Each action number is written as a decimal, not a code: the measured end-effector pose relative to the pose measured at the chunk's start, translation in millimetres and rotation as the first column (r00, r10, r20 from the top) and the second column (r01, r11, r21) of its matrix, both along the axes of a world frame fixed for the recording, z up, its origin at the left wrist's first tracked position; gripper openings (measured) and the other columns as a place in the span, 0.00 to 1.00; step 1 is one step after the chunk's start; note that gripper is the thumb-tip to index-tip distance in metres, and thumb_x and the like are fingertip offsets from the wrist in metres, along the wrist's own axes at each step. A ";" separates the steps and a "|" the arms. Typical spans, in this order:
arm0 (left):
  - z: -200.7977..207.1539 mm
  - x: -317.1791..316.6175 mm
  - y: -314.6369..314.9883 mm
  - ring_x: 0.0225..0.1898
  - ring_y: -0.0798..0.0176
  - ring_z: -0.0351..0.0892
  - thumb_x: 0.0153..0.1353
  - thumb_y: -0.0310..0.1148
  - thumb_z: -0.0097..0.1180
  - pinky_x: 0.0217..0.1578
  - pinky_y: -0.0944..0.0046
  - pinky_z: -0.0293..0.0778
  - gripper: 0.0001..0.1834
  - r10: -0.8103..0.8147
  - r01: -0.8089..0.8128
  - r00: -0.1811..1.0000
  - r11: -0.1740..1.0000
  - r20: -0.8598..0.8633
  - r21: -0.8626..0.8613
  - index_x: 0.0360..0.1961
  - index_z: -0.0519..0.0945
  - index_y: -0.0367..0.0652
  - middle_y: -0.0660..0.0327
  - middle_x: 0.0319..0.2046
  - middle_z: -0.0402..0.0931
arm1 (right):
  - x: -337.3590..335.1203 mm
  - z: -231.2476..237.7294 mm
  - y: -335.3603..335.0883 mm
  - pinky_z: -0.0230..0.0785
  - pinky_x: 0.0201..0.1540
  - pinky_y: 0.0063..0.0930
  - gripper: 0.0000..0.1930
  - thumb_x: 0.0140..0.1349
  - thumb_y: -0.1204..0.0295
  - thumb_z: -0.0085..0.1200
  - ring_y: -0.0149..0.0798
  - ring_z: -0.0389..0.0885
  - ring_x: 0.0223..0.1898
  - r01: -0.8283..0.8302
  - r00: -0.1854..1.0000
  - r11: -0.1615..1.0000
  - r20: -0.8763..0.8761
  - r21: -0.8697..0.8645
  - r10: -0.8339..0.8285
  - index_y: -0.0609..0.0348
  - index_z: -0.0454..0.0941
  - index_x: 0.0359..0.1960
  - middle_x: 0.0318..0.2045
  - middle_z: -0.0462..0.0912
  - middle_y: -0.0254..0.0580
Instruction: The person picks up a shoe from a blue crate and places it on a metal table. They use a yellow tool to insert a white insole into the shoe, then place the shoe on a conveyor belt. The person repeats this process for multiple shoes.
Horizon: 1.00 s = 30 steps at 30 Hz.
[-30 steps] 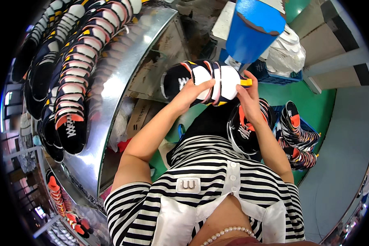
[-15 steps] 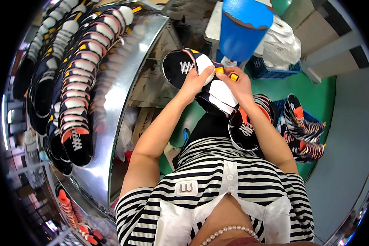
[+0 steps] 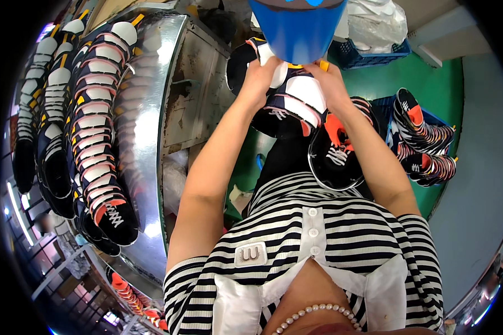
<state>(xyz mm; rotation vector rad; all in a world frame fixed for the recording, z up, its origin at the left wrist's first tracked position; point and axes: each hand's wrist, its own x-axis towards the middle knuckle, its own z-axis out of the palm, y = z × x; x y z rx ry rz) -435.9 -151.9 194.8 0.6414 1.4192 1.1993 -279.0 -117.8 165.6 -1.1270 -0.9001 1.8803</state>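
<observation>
Just under a blue cone-shaped machine housing (image 3: 299, 36), I hold a black, white and orange shoe upper (image 3: 241, 70) with both hands. My left hand (image 3: 261, 78) is closed on its side, beside the white tongue. My right hand (image 3: 331, 85) is closed at its heel end, where a yellow tab (image 3: 324, 65) sticks up by the fingers. The housing hides some of the fingertips and part of the upper. Below the hands, a white and navy upper (image 3: 302, 95) and a black one with orange lining (image 3: 336, 159) lie over my lap.
Long nested rows of shoe uppers (image 3: 98, 128) lie on a shiny metal table (image 3: 151, 84) at the left. On the green floor (image 3: 430, 78) at the right stands a blue basket (image 3: 439, 114) of uppers. Another blue crate (image 3: 374, 58) holds white plastic-wrapped material.
Both hands have carried the shoe upper in under the blue housing, which now hides some fingers that showed before. The whole view has also shifted a little.
</observation>
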 end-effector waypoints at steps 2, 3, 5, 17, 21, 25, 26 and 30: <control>-9.2 -13.1 14.6 0.36 0.63 0.78 0.61 0.37 0.52 0.37 0.64 0.72 0.17 0.005 0.004 0.997 0.993 0.081 -0.116 0.42 0.76 0.31 0.55 0.36 0.79 | -0.4 3.0 7.3 0.63 0.29 0.17 0.07 0.61 0.71 0.52 0.24 0.72 0.26 -0.027 0.998 1.000 -0.055 -0.001 0.027 0.62 0.76 0.29 0.25 0.77 0.32; -5.8 -15.4 20.3 0.36 0.60 0.79 0.62 0.37 0.51 0.37 0.62 0.74 0.16 -0.010 0.047 0.972 0.987 0.234 -0.152 0.42 0.76 0.31 0.54 0.35 0.79 | 2.2 0.5 11.4 0.64 0.28 0.17 0.07 0.61 0.70 0.53 0.24 0.72 0.25 -0.030 0.999 1.000 -0.026 -0.002 0.030 0.61 0.77 0.29 0.25 0.77 0.32; -1.7 -25.7 26.1 0.35 0.54 0.80 0.63 0.34 0.49 0.36 0.55 0.77 0.14 0.113 0.026 0.886 0.956 0.451 -0.291 0.42 0.74 0.33 0.51 0.34 0.78 | 7.0 -0.4 10.4 0.65 0.28 0.17 0.09 0.60 0.68 0.54 0.25 0.73 0.25 -0.009 0.999 1.000 0.044 0.010 0.009 0.62 0.76 0.30 0.25 0.78 0.33; 30.0 29.8 -119.7 0.43 0.69 0.73 0.57 0.33 0.60 0.47 0.68 0.68 0.20 0.086 -0.088 0.996 0.992 0.023 0.095 0.49 0.72 0.36 0.62 0.42 0.75 | -5.1 -16.2 -43.8 0.69 0.36 0.25 0.12 0.61 0.65 0.55 0.30 0.75 0.32 0.183 0.983 0.979 0.050 -0.090 -0.179 0.64 0.76 0.34 0.31 0.79 0.36; 32.9 0.3 -107.1 0.33 0.68 0.78 0.56 0.31 0.60 0.36 0.69 0.73 0.15 0.131 -0.130 0.991 0.981 -0.002 0.143 0.43 0.75 0.35 0.61 0.35 0.79 | 26.9 -25.4 -24.8 0.68 0.33 0.23 0.06 0.62 0.71 0.52 0.27 0.74 0.31 0.221 0.947 0.962 0.201 0.161 -0.251 0.60 0.75 0.36 0.28 0.76 0.34; 38.1 -26.1 -74.6 0.36 0.69 0.77 0.54 0.31 0.62 0.37 0.69 0.73 0.18 0.099 -0.071 0.986 0.977 -0.133 0.202 0.44 0.75 0.35 0.60 0.36 0.78 | -0.9 0.6 -41.2 0.69 0.37 0.23 0.15 0.54 0.68 0.61 0.30 0.74 0.31 -0.151 0.943 0.796 0.327 0.587 -0.062 0.59 0.72 0.41 0.26 0.76 0.35; 30.7 -27.2 -64.9 0.35 0.69 0.77 0.54 0.32 0.63 0.37 0.69 0.72 0.17 0.083 -0.047 0.983 0.977 -0.166 0.209 0.43 0.76 0.35 0.60 0.36 0.79 | -6.6 10.5 -48.3 0.69 0.38 0.24 0.19 0.53 0.66 0.63 0.32 0.76 0.32 -0.227 0.915 0.782 0.402 0.580 -0.032 0.60 0.71 0.43 0.28 0.77 0.38; 11.8 -11.0 -38.9 0.36 0.68 0.77 0.52 0.31 0.63 0.38 0.68 0.72 0.15 0.023 0.028 0.966 0.981 -0.257 0.191 0.40 0.78 0.35 0.59 0.35 0.79 | -11.6 1.6 -31.4 0.69 0.38 0.24 0.18 0.55 0.63 0.62 0.33 0.79 0.34 -0.049 0.912 0.863 0.375 0.503 -0.166 0.64 0.74 0.38 0.29 0.80 0.41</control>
